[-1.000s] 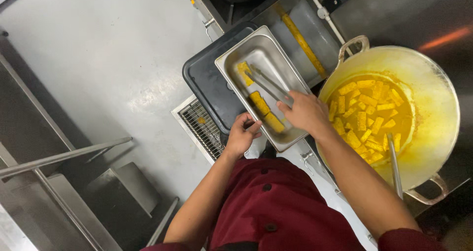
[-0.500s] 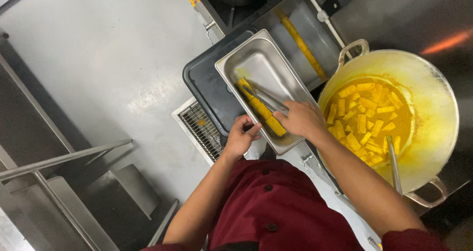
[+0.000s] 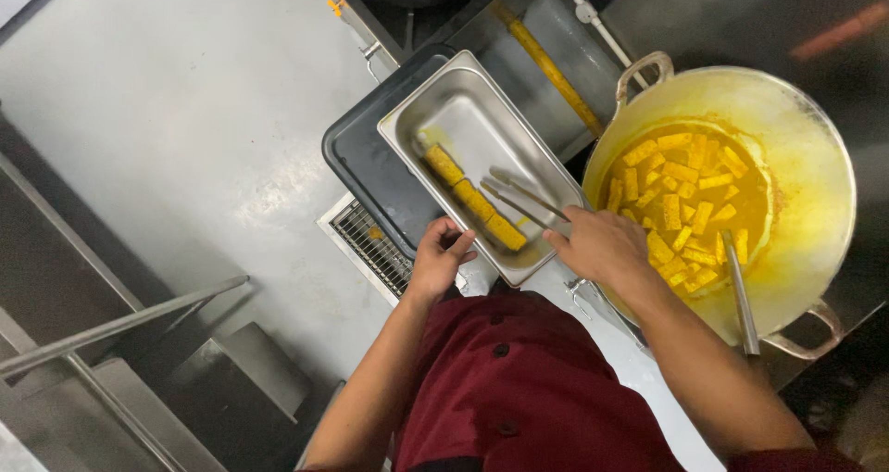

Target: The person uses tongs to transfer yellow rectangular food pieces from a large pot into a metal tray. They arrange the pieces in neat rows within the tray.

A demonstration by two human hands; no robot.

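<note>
Grey concrete floor (image 3: 167,129) is spreading beneath a stainless steel worktop (image 3: 639,361), with a metal drain grate (image 3: 369,242) below its edge. A rectangular steel pan (image 3: 482,120) is sitting on a dark plastic tray (image 3: 356,162), holding a row of yellow fried strips (image 3: 474,200). The right hand (image 3: 602,246) is gripping thin metal tongs (image 3: 520,200) over them; the left hand (image 3: 439,257) is clasping the pan's near rim. A big yellow-stained pot (image 3: 806,157) is standing alongside.
</note>
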